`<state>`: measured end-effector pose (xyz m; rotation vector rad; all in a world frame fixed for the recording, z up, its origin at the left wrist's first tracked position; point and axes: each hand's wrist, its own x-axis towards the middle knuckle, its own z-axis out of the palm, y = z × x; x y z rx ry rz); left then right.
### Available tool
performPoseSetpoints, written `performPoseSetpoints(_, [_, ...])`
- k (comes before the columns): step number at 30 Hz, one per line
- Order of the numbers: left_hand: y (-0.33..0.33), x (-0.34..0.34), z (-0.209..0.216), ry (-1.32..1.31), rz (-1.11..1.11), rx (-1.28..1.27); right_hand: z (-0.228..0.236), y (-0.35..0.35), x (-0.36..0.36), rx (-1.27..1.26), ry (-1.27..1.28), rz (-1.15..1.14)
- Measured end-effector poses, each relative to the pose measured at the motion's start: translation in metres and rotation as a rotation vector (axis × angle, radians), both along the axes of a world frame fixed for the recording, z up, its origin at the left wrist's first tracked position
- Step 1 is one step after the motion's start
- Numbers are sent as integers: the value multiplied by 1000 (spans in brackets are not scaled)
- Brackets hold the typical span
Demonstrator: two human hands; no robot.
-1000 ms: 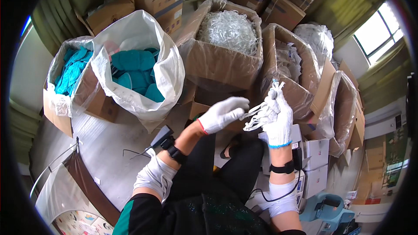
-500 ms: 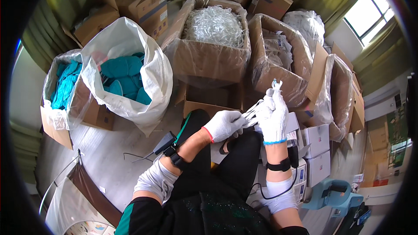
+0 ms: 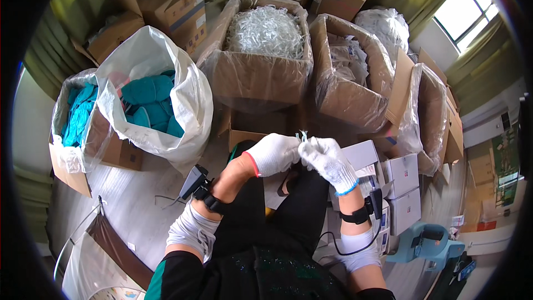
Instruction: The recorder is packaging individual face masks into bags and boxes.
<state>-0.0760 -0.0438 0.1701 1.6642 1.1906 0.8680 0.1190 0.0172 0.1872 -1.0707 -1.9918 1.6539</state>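
Observation:
My left hand [image 3: 275, 154], in a white knit glove with a red cuff, is closed at the middle of the view. Beside it, with fingertips meeting, my right hand [image 3: 328, 161] in a blue-cuffed glove is closed too. Between them the pale ends of a bundle of white straps [image 3: 302, 135] stick up; the gloves hide most of its length. Beyond my hands stands a plastic-lined carton heaped with whitish, shiny strips [image 3: 266, 32]. Below it is a lower open carton [image 3: 258, 136].
Left, a white woven sack [image 3: 191, 97] holds teal cup-shaped pieces [image 3: 150, 100], next to a lined carton of teal pieces [image 3: 79, 115]. Right, lined cartons [image 3: 355, 100] stand in a row. White boxes [image 3: 402, 178] and a blue plastic stool-like object [image 3: 425, 244] are near my right arm.
My right hand has come down and left, meeting the left hand. The strap bundle, earlier stretched between the hands, now shows only its ends.

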Motion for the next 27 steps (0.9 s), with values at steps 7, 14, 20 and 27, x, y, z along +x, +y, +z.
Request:
performPoseSetpoints(7, [-2, 3, -13, 258, -28, 93, -18, -20, -7, -562, 369, -245])
performPoseSetpoints(14, [-24, 27, 3, -565, 96, -250, -32, -37, -1, -315, 668, -627])
performPoseSetpoints(20, [-23, 52, -13, -818, 298, -74, -71, -34, 8, 300, 422, -732])
performPoseSetpoints(27, [-27, 62, -24, -1235, 373, -326, -41, -30, -4, -505, 943, -706])
